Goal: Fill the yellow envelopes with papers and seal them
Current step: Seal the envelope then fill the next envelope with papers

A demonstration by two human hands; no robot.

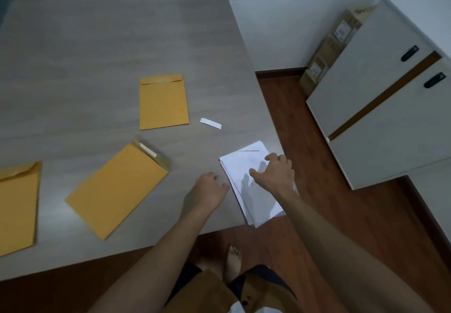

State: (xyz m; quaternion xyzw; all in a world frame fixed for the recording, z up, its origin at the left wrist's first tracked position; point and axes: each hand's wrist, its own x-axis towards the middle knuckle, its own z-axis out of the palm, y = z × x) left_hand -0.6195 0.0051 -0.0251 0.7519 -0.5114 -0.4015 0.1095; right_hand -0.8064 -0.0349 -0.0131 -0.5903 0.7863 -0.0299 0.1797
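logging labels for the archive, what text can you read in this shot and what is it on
None can be read.
Box labels: print too small and blurred.
Top sheet of the papers: faint marks, no readable words.
White strip: blank.
Envelopes: no writing visible.

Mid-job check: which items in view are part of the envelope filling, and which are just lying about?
Part of the job:
- far envelope, flap folded shut
- middle envelope, flap open
- left envelope, partly cut off by the frame
- paper stack at the table corner
- right hand over the stack; left hand beside it

Just lying about:
- small white strip
- cardboard boxes
- white cabinet
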